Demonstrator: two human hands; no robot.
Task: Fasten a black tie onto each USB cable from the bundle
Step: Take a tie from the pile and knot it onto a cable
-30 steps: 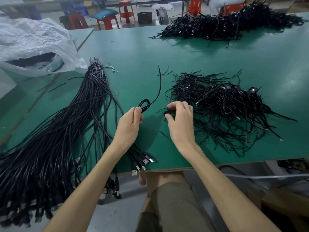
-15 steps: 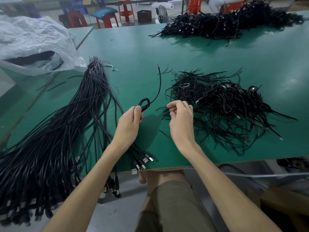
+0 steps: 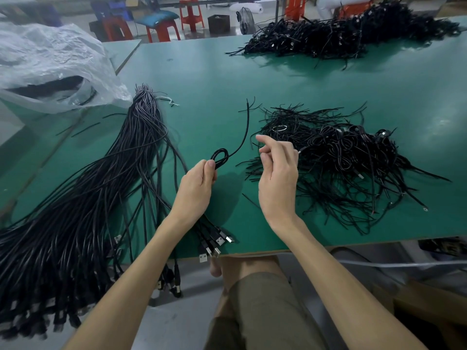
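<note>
green is the surface [image 3: 328, 79], and nearly everything on it is black wire. the left hand [image 3: 195, 193] grips one usb cable [image 3: 219, 156], fingers closed round a small folded loop that pokes out above the thumb, with the loose tail running toward the far side. holding it doubled like that, i'd guess, gives a tie a neat waist to wrap. the right hand [image 3: 278, 178] hangs just right of the loop, apart from it, fingers loosely curled with forefinger and thumb close together. whether a thin tie is pinched between them i cannot tell; it would be too fine to see against the dark heap behind. that heap of black ties [image 3: 341, 168], with what look like coiled cables mixed in, lies just right of the hand, handy for picking one strand at a time. the bundle [image 3: 101, 188] fans from the far left down to the near edge, its ends hanging over. a few plugs [image 3: 217, 242] lie by the left wrist, so the next cable is close. a bigger black pile [image 3: 353, 34] sits far right, probably finished work kept out of the way. a clear plastic bag [image 3: 50, 64] slumps at the far left. as far as i can judge, no tie is on this cable yet.
</note>
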